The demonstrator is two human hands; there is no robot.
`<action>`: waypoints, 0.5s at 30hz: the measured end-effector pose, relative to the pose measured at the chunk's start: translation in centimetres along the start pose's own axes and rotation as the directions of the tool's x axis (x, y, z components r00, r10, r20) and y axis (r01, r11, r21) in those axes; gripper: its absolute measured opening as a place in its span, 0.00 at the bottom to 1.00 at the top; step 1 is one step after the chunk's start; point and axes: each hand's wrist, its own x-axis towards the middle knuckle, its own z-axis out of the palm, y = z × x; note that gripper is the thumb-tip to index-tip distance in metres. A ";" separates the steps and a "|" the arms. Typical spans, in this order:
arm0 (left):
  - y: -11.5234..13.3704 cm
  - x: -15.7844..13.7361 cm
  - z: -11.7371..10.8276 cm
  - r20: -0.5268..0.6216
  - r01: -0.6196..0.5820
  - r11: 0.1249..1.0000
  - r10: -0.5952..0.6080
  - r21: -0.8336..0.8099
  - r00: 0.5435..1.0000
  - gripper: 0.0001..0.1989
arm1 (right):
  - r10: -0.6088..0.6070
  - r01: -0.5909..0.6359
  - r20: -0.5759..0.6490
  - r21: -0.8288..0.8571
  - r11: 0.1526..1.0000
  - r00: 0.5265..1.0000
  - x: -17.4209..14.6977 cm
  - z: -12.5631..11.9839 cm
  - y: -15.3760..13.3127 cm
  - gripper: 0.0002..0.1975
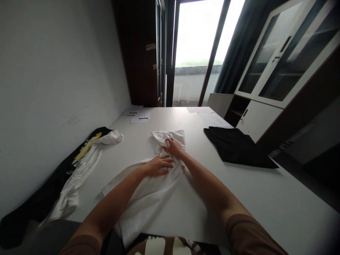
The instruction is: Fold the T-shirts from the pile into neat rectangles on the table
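A white cloth garment, which looks like a shirt, lies in front of me on the white table. Its far end is gathered into a folded, roughly square part, while the near end spreads out and hangs over the front edge. My left hand rests flat on the creased middle, fingers stretched out and apart. Just beyond it, my right hand presses on the folded part with bent, parted fingers. Wrinkles run through the fabric around both hands. The fabric under my palms is hidden.
Along the left wall lie a black garment with yellow print and a white one over it. Folded black cloth lies at the right. Papers sit at the far left corner, more sheets at the far right. Cabinets stand beyond.
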 end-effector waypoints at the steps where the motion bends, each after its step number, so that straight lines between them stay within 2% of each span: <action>1: -0.1 0.0 0.1 -0.011 0.004 0.998 -0.004 -0.059 1.000 0.17 | 0.019 -0.018 0.005 -0.029 0.999 1.000 0.0 0.1 -0.2 0.24; 3: -0.4 0.0 0.2 -0.072 0.052 0.986 -0.064 -0.158 0.995 0.12 | 0.078 -0.078 0.005 -0.045 0.996 0.997 0.1 0.3 -0.2 0.16; 5: -0.7 0.0 0.1 -0.157 0.150 0.971 -0.181 -0.188 0.971 0.10 | 0.123 -0.123 -0.010 -0.014 0.992 0.992 0.3 0.4 0.1 0.10; 7: -0.9 0.0 -0.2 -0.246 0.259 0.953 -0.291 -0.155 0.925 0.10 | 0.159 -0.157 -0.047 0.053 0.986 0.986 0.5 0.4 0.8 0.06; 10: -1.1 -0.1 -1.1 -0.375 0.378 0.923 -0.377 -0.075 0.847 0.09 | 0.259 -0.218 -0.134 0.258 0.941 0.957 0.9 0.3 1.8 0.03; 12: -1.2 -0.2 -1.8 -0.432 0.434 0.900 -0.405 -0.034 0.806 0.09 | 0.345 -0.235 -0.157 0.475 0.848 0.925 1.2 0.4 2.3 0.06; 15: -1.4 -0.6 -2.6 -0.481 0.501 0.866 -0.437 0.005 0.760 0.10 | 0.473 -0.228 -0.093 0.785 0.576 0.876 1.9 0.5 2.6 0.10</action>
